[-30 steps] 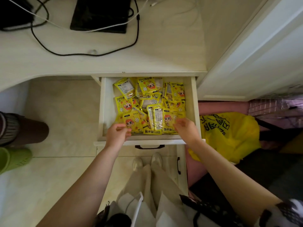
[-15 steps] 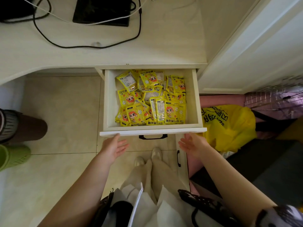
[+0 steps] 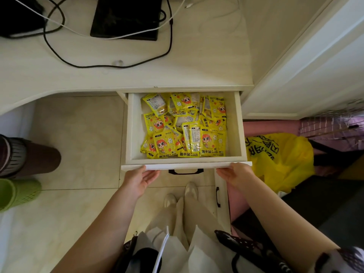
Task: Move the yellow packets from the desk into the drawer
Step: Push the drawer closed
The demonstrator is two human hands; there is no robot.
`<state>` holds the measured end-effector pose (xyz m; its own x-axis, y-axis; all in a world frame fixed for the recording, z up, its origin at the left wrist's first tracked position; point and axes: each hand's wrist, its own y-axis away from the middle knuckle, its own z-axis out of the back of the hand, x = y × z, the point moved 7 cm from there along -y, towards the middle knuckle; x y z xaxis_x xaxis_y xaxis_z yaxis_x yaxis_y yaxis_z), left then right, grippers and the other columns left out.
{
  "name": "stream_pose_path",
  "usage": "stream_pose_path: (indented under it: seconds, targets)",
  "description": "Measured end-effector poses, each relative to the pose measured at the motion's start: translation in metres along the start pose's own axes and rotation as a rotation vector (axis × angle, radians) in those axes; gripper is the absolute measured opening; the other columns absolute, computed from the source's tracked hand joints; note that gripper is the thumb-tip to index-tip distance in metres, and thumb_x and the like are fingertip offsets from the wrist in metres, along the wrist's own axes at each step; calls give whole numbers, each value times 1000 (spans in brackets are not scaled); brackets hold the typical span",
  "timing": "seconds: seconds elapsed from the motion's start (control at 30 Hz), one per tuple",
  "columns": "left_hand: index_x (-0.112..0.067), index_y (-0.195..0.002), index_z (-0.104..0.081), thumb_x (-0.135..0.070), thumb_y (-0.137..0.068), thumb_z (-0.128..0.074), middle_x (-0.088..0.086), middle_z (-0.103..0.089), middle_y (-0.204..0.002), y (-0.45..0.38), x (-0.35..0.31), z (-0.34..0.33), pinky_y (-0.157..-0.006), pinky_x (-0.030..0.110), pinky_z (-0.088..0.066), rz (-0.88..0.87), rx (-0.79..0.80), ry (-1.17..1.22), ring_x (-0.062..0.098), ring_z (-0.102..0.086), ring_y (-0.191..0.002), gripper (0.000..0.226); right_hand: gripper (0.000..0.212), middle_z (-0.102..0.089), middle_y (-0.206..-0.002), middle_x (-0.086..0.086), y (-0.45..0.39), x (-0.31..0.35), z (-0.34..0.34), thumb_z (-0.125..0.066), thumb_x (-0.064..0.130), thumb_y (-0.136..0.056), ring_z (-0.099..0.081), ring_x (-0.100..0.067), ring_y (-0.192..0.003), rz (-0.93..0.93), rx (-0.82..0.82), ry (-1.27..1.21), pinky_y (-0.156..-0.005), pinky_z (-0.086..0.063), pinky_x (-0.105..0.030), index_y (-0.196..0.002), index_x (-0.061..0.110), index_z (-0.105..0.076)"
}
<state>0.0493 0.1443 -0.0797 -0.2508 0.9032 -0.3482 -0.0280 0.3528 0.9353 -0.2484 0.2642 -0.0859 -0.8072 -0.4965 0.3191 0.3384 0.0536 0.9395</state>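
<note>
The closing step is being reached, by the look of it: the yellow packets [image 3: 184,126] are lying heaped inside the open drawer [image 3: 241,134], and none is being seen on the part of the surface [image 3: 197,62] that shows. The drawer's front panel is being met by both grips from below and in front. The left hand [image 3: 140,179] is being held palm up with its fingers spread and straight at the panel's left end; the right hand [image 3: 234,174] is being held likewise at the right end, its fingers loose and pinching nothing. The black handle [image 3: 185,171] between them is being left untouched. The packets are lying beyond both grips, behind the front panel and apart from the fingers. An even push from both hands is being called for next, probably, so that the drawer is being kept square as it slides under the surface's front edge.
</note>
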Motion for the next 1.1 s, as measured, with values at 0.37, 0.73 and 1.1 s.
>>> stream_pose_path:
  seconds: [0.37, 0.73, 1.1]
  targets:
    - [8, -127, -42, -2, -99, -41, 35, -54, -123, -12, -36, -30, -84, 47, -50, -48, -59, 30, 45, -58, -112, 29, 27, -63, -113, -26, -6, 37, -30, -41, -6, -95, -66, -35, -79, -5, 12, -63, -42, -55, -37, -121, -2, -47]
    - [7, -122, -45, -5, -100, -41, 33, -59, -111, -32, -81, -65, -65, 49, -57, -62, -40, 45, 39, -64, -93, 25, 23, -69, -99, -25, -17, 81, -64, -44, -1, -95, -71, -34, -80, 47, -5, 31, -64, -58, -44, -117, -1, -49]
    - [5, -106, -50, -10, -101, -44, 23, -63, -99, -65, -153, -120, -65, 36, -60, -77, 34, 24, 30, -66, -83, 18, 18, -68, -95, -22, -31, 154, -122, -49, 6, -97, -70, -27, -73, 141, 7, 41, -85, -56, -51, -114, 0, -48]
